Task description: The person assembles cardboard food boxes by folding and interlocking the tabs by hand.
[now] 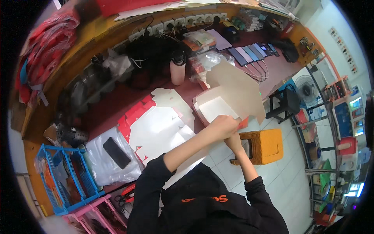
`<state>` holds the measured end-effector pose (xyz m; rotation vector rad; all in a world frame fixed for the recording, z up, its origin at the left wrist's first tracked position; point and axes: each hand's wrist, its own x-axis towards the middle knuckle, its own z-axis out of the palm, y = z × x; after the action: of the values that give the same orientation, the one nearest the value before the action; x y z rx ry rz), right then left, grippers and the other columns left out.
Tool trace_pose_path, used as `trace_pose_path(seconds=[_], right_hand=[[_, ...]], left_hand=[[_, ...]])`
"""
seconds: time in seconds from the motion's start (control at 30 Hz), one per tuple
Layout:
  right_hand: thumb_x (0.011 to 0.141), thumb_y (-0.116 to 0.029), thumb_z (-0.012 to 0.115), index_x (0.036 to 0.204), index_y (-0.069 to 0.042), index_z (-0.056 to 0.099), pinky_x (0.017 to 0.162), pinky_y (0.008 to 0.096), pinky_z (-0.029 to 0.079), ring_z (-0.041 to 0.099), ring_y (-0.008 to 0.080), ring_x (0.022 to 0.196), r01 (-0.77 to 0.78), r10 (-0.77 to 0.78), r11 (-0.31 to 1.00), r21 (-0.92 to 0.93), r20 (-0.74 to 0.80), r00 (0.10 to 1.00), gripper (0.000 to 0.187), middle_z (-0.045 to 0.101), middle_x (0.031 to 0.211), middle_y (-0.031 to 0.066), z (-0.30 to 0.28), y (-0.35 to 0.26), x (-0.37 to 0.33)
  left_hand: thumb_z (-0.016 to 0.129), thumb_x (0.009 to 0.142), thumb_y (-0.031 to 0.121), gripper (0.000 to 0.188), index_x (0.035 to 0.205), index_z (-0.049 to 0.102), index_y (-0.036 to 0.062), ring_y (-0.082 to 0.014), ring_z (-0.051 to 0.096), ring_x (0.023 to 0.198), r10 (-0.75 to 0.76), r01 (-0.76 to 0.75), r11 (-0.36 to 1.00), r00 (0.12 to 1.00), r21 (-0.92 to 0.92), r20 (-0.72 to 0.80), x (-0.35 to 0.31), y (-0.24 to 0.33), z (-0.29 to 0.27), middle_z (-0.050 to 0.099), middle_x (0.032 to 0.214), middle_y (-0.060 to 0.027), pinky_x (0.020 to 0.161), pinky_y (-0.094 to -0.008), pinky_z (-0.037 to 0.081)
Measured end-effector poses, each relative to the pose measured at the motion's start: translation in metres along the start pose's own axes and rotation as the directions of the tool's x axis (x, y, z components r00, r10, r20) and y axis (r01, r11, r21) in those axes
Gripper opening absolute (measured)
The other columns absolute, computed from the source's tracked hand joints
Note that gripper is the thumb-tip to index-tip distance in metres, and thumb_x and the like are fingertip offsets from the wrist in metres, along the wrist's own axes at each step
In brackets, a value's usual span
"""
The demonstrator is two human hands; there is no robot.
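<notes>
A half-folded cardboard box [215, 110], white inside with a large greyish lid panel [238, 86] raised, stands at the table's front edge. Both my hands meet at its near right corner, beside a small orange-red flap [243, 123]. My left hand [224, 126] reaches across and is closed on the corner. Just below it, my right hand [233, 141] is closed on the same corner, its fingertips mostly hidden. To the left lies a stack of flat box blanks [157, 128], white with red edges.
On the left are a black phone [117, 152] on clear plastic bags [103, 171], a blue basket [58, 175] and scissors [121, 199]. A bottle [178, 70] stands behind the blanks. Several phones [249, 53] lie at the back right. A yellow stool [269, 146] is on the floor.
</notes>
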<state>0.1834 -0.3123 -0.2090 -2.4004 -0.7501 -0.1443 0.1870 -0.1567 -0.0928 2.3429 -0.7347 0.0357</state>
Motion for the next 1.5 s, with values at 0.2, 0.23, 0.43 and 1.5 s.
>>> trace_pose_path(seconds=[0.2,0.23,0.43,1.5], right_hand=[[0.060,0.006,0.059,0.076,0.000,0.059,0.067,0.0388,0.046,0.057,0.0296,0.076,0.265,-0.276,0.961,-0.079,-0.197,0.941,0.016,0.061,0.081,0.0107,-0.006,0.001,0.004],[0.059,0.005,0.059,0.073,-0.001,0.058,0.070,0.0389,0.045,0.057,0.0285,0.078,0.316,-0.333,0.943,-0.105,-0.224,0.916,0.015,0.060,0.081,0.0094,-0.006,0.001,0.005],[0.055,0.002,0.058,0.067,-0.005,0.058,0.086,0.0433,0.035,0.051,0.0274,0.090,0.318,-0.341,0.937,-0.142,-0.194,0.920,0.013,0.059,0.079,0.0049,0.000,0.008,0.000],[0.067,-0.012,0.067,0.104,-0.012,0.055,0.098,0.0534,0.027,0.029,0.0397,0.123,0.096,-0.098,0.995,-0.038,-0.084,0.992,0.039,0.039,0.128,0.0140,-0.017,-0.015,0.019]], left_hand=[[0.054,0.077,0.019,0.021,0.090,0.054,0.0022,-0.0340,0.060,0.059,-0.040,0.044,0.994,0.998,0.101,-0.040,0.007,-0.037,0.030,0.060,0.065,-0.0174,0.054,-0.0425,0.048],[0.054,0.077,0.019,0.024,0.094,0.053,0.0022,-0.0327,0.061,0.057,-0.029,0.033,0.992,0.999,0.122,-0.035,0.005,-0.038,0.037,0.060,0.065,-0.0167,0.053,-0.0413,0.049],[0.054,0.075,0.020,0.064,0.132,0.029,0.0040,-0.0253,0.060,0.050,0.072,-0.028,0.956,0.987,0.294,-0.142,-0.001,-0.047,0.068,0.059,0.062,-0.0098,0.045,-0.0345,0.049],[0.040,0.088,0.039,0.034,0.119,0.046,0.0261,-0.0347,0.036,0.119,-0.538,0.549,0.836,0.819,0.002,0.200,0.029,-0.185,-0.013,0.044,0.123,-0.0139,0.094,-0.0470,0.034]])
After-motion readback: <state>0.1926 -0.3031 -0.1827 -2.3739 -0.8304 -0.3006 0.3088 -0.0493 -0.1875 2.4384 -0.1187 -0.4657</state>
